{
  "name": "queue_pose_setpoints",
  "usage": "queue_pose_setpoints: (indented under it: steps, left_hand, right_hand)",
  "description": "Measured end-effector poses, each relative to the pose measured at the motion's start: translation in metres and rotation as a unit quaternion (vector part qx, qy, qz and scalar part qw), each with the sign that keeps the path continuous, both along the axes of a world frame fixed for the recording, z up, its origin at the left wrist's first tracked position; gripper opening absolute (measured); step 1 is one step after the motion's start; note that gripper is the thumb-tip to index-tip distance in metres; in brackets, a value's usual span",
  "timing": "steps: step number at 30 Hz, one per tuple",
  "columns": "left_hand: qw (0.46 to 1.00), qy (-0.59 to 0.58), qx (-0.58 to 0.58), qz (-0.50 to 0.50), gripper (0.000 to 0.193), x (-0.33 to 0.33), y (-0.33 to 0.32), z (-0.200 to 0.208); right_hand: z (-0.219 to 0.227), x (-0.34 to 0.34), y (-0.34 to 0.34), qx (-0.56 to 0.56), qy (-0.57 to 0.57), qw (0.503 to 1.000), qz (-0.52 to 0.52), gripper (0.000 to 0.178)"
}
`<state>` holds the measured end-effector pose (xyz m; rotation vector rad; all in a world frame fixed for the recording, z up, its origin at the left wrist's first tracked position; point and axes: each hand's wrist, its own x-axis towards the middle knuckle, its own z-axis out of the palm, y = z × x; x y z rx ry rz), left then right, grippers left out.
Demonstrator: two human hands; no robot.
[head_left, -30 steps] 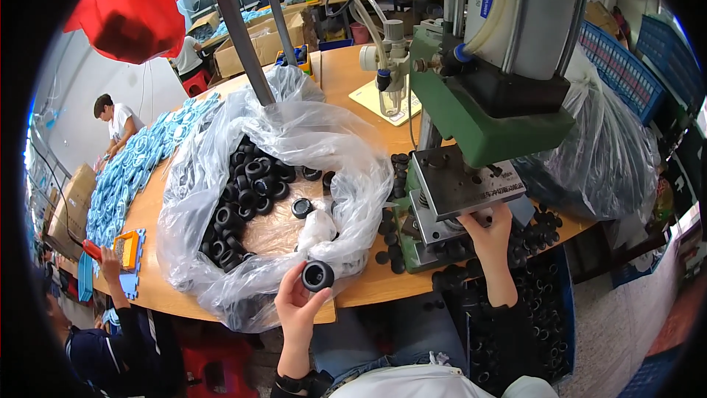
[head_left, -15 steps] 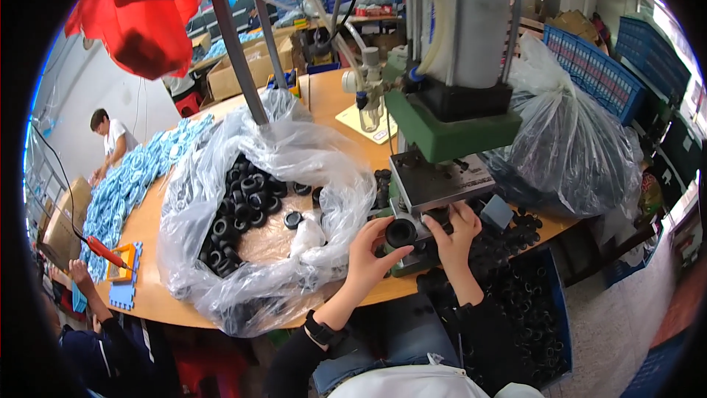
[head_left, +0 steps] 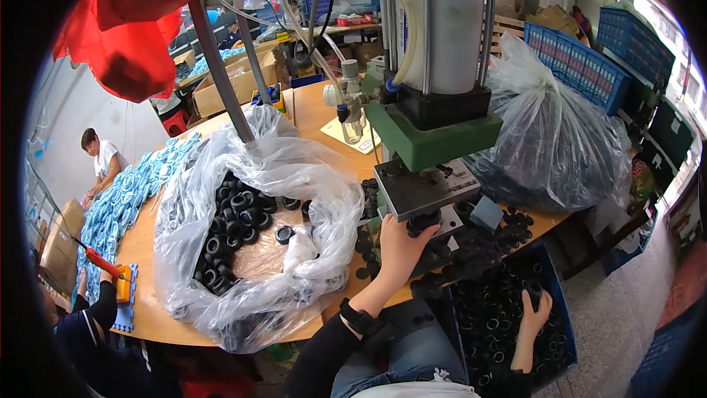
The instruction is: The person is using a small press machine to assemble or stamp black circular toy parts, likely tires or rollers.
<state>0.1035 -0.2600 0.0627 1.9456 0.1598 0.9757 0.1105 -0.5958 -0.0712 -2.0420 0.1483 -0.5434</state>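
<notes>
My left hand [head_left: 398,249] is at the bench press [head_left: 434,133], thumb and fingers closed round a round black rubber part [head_left: 425,221] beneath the press's metal plate [head_left: 427,188]. Over to the right, my right hand [head_left: 536,318] is inside a blue bin [head_left: 561,302] filled with black rings. Between its thumb and fingers sits a black ring-like part [head_left: 532,289], partly covered by the fingers. Small black discs [head_left: 515,226] lie scattered around the press base, next to a grey-blue block [head_left: 486,213].
Left of the press, an open clear plastic bag [head_left: 331,199] holds black rubber parts [head_left: 236,214]. A tied bag [head_left: 560,148] stands at the right. Light-blue pieces [head_left: 121,206] cover the far left of the table, near two people. An orange-handled tool [head_left: 101,262] hangs there.
My right hand has left the press and dropped to the bin at the right. My left hand has moved the black part under the metal plate. The whole view has shifted slightly.
</notes>
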Motion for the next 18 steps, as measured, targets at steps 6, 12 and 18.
queue_pose_setpoints:
  steps: [6, 12, 18]
  left_hand:
    - [0.999, 0.012, 0.01, -0.038, 0.038, 0.001, 0.011, -0.004]
    - [0.99, 0.048, -0.024, -0.13, 0.05, -0.028, 0.025, 0.01]
    - [1.0, 0.003, 0.026, -0.018, 0.043, -0.097, 0.06, 0.014]
  right_hand:
    - [-0.064, 0.014, -0.025, -0.221, 0.227, 0.937, -0.15, 0.074]
    - [0.041, 0.093, 0.082, -0.245, -0.088, 0.95, 0.174, 0.051]
    - [-0.004, 0.194, 0.137, -0.39, -0.111, 0.883, 0.237, 0.037]
